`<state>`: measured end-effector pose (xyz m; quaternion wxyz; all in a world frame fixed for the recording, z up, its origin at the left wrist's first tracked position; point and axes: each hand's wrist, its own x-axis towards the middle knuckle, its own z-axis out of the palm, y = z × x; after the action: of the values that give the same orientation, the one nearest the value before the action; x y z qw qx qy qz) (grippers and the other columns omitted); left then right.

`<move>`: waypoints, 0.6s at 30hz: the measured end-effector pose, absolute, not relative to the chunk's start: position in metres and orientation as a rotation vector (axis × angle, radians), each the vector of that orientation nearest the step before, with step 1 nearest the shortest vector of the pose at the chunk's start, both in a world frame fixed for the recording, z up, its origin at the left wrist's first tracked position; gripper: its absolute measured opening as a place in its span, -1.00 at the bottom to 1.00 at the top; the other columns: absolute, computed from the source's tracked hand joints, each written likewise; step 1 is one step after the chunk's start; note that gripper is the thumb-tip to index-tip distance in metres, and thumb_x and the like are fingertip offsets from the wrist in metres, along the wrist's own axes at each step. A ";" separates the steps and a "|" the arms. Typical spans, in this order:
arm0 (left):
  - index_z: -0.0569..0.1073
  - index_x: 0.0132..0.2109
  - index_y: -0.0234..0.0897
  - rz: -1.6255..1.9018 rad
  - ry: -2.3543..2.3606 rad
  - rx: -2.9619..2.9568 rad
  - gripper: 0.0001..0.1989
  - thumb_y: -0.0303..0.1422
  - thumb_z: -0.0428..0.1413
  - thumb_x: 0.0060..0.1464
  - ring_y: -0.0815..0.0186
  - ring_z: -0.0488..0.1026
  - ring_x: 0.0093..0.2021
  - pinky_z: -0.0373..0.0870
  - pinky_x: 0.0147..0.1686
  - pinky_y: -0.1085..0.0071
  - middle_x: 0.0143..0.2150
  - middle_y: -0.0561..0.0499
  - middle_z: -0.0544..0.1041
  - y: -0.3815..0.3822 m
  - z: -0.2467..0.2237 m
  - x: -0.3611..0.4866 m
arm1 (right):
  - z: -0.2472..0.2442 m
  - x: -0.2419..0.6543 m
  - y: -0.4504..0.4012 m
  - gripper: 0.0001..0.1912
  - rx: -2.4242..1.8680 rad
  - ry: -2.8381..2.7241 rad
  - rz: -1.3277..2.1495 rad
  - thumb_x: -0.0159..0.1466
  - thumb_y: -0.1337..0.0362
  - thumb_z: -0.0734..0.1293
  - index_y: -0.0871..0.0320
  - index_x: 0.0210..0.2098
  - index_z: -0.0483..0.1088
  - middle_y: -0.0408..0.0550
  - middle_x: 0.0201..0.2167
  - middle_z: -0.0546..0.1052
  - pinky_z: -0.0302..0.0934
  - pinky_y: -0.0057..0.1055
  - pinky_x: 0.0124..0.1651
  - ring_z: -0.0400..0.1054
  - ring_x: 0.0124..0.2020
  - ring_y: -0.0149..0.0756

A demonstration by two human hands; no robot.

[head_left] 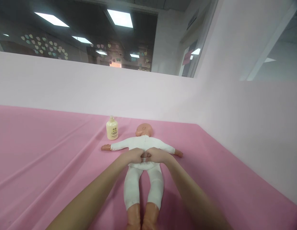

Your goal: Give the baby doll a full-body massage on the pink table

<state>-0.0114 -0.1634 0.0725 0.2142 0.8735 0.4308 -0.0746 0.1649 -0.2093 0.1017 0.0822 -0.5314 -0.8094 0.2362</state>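
Note:
A baby doll (144, 142) lies on its back with arms spread, its head away from me and turned to the left. White cloth covers its trunk, arms and upper legs; its hands and lower legs are bare. Over the doll's belly my left hand (134, 155) and my right hand (158, 155) meet, thumbs facing, fingers curled inward. Both touch the white cloth at the waist. What the fingertips hold, if anything, is hidden behind the knuckles. Left of the doll's head stands a pale yellow pump bottle (112, 130) with dark print.
A pink sheet (54, 153) with long creases covers the surface under the doll. White walls (90, 89) rise at the back and on the right. Above the back wall a window (78, 35) shows ceiling lights and heart-shaped stickers.

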 end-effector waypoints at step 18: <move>0.51 -0.12 -0.28 -0.179 1.155 2.450 -0.67 -0.13 0.03 0.18 0.30 0.36 -0.33 0.28 -0.31 0.43 -0.36 -0.03 0.51 -0.158 0.064 -0.013 | 0.102 0.164 -0.208 -0.89 -1.627 -2.432 0.798 0.22 0.24 0.36 0.08 -0.37 0.54 -0.05 -0.37 0.55 0.22 -0.37 -0.38 0.39 -0.38 -0.28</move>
<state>-0.0127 -0.1576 0.0643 0.2121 0.8820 0.4157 -0.0646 0.1642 -0.2079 0.1017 0.0545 -0.5356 -0.8008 0.2626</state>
